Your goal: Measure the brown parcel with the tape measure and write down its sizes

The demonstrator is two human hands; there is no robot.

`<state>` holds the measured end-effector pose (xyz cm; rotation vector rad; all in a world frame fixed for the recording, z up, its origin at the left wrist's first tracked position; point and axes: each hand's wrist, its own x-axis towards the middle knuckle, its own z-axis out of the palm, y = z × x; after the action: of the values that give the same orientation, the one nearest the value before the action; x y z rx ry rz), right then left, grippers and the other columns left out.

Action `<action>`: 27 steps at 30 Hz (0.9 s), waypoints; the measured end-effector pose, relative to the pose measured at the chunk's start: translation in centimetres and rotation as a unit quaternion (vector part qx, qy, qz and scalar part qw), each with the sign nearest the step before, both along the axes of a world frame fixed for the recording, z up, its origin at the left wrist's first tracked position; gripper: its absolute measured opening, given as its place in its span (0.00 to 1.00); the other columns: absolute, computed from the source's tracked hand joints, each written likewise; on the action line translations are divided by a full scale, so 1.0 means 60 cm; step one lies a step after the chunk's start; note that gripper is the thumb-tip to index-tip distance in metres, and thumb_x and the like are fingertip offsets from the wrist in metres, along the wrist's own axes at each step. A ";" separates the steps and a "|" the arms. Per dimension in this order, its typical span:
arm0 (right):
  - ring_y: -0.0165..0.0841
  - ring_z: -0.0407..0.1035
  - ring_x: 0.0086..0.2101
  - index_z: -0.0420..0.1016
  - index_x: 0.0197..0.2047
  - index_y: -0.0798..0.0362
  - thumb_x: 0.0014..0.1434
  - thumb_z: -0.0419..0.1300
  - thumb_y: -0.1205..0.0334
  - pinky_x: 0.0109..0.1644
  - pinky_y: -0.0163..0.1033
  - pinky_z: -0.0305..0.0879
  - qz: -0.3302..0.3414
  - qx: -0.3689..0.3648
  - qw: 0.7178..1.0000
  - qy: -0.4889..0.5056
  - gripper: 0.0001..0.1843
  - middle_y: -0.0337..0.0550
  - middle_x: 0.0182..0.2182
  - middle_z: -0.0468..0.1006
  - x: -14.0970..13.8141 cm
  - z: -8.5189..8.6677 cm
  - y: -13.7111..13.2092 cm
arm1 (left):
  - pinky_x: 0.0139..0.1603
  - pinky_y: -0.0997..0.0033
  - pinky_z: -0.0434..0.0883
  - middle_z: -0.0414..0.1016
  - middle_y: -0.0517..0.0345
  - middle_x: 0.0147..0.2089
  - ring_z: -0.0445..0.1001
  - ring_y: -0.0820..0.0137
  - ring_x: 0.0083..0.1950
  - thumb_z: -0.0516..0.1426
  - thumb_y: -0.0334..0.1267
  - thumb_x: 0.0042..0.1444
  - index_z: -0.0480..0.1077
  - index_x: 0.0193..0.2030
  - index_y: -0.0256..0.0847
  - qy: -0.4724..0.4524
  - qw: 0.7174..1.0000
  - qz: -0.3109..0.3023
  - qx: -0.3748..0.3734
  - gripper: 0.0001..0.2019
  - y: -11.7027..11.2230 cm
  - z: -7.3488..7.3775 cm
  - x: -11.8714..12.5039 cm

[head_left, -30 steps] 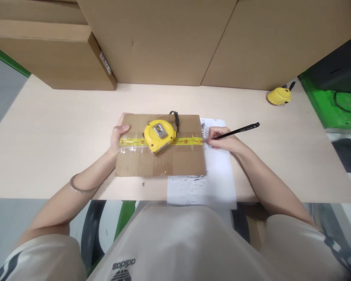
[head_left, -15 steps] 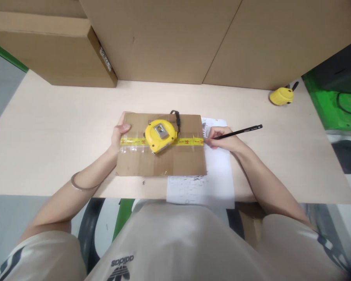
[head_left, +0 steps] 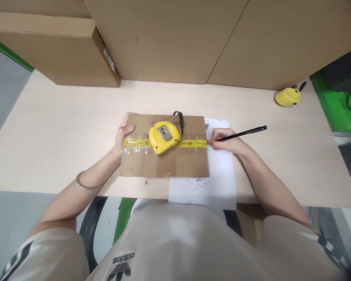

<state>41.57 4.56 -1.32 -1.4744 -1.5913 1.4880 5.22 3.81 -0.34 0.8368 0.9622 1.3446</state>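
A brown cardboard box [head_left: 187,162] with yellow printed tape across it lies in front of me. My left hand [head_left: 124,132] grips its left edge, thumb on top and the other fingers mostly hidden. On the box rests a yellow tape measure [head_left: 163,137] with a black wrist strap. My right hand [head_left: 224,140] is closed around a black pen [head_left: 245,133], whose tip end is hidden by the fingers, close to the box's right edge. That hand rests on a white paper sheet [head_left: 220,175] with dark markings, partly covered by the box.
Large cardboard boxes [head_left: 169,43] line the back of the pale table [head_left: 61,136]. A smaller carton [head_left: 58,54] stands at the back left. Near the back right corner sits a second yellow tape measure [head_left: 288,96]. Dark equipment and green flooring lie beyond the right edge.
The whole view has shifted slightly, so things appear a little farther right. Both hands keep their holds, and the pen looks tilted marginally differently.
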 end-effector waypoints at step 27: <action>0.26 0.67 0.17 0.68 0.21 0.51 0.43 0.76 0.56 0.21 0.31 0.64 0.006 0.001 1.000 -0.008 0.20 0.36 0.16 0.73 0.002 -0.003 0.001 | 0.47 0.51 0.74 0.72 0.51 0.37 0.77 0.49 0.50 0.64 0.47 0.42 0.67 0.41 0.41 -0.021 0.999 -0.022 0.012 0.21 0.005 -0.019 -0.012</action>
<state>41.66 4.60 -1.50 -1.4818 -1.6137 1.4858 4.49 4.10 -1.48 0.8407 0.8915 1.3341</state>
